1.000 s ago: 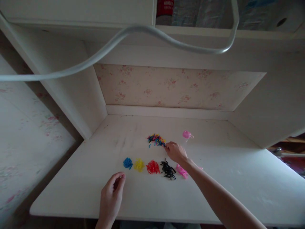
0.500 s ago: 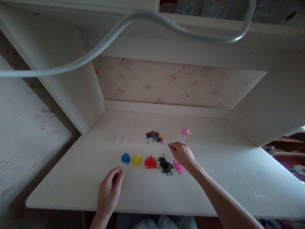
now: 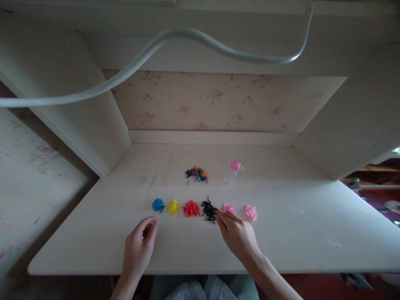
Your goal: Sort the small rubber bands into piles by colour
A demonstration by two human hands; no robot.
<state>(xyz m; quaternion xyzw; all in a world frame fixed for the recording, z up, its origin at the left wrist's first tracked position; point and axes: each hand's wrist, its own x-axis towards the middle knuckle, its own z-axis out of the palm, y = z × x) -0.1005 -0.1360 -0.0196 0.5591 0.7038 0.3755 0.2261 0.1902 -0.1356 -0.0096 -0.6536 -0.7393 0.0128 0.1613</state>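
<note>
My right hand (image 3: 237, 233) is closed in a pinch, its fingertips at the right edge of a pile of black rubber bands (image 3: 208, 209). Whatever lies between those fingertips is too small to make out. Behind this hand, a bright pink pile (image 3: 228, 208) is partly covered. My left hand (image 3: 140, 241) rests curled near the front edge, thumb against forefinger, and its contents are hidden. Just beyond it lie blue rubber bands (image 3: 158, 205) and yellow ones (image 3: 173, 206). A red pile (image 3: 191, 208) sits between the yellow and black piles. Farther back is a mixed-colour pile (image 3: 196, 174).
Pale pink rubber bands (image 3: 250, 212) form the rightmost pile. A clear container with a pink lid (image 3: 236, 166) stands at the back of the white desk (image 3: 296, 233). Side panels enclose the desk, and a white cable (image 3: 193, 35) crosses the view above.
My right hand has come down and toward me, from beside the mixed pile to the black pile. The pale pink pile has come into view. My left hand stays curled, nearly in place.
</note>
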